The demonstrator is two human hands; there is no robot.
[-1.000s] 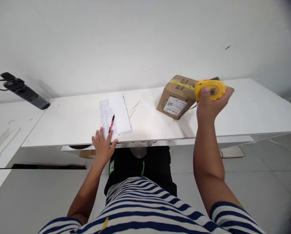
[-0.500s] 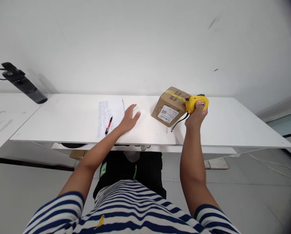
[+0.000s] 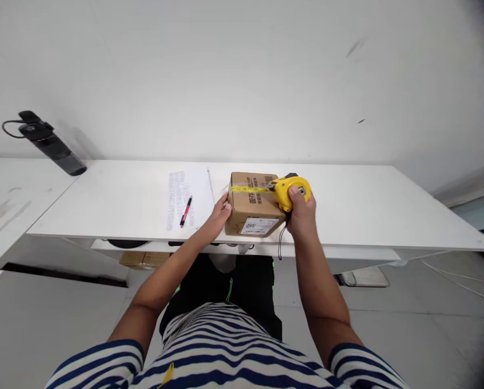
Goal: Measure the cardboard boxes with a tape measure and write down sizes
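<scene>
A brown cardboard box (image 3: 252, 202) with printed lettering and a white label is in front of me near the table's front edge. My left hand (image 3: 217, 220) grips its left side, thumb on the near corner and the other fingers partly hidden. In my right hand (image 3: 302, 213) is a yellow tape measure (image 3: 289, 193), held against the box's right end. Its yellow blade (image 3: 248, 189) lies across the top of the box to the left edge, close to my left fingertips. A dark wrist strap (image 3: 281, 243) dangles from the tape measure.
Left of the box, a red and black pen (image 3: 186, 211) rests on a sheet of paper (image 3: 201, 186) with handwriting. A dark bottle (image 3: 55, 146) leans at the far left on the white table (image 3: 359, 208). Behind the table rises a pale wall (image 3: 242, 81).
The box and tape measure have moved left and nearer to me, and the box is less tilted. My left hand, which was open and apart from the box, is now on its left side.
</scene>
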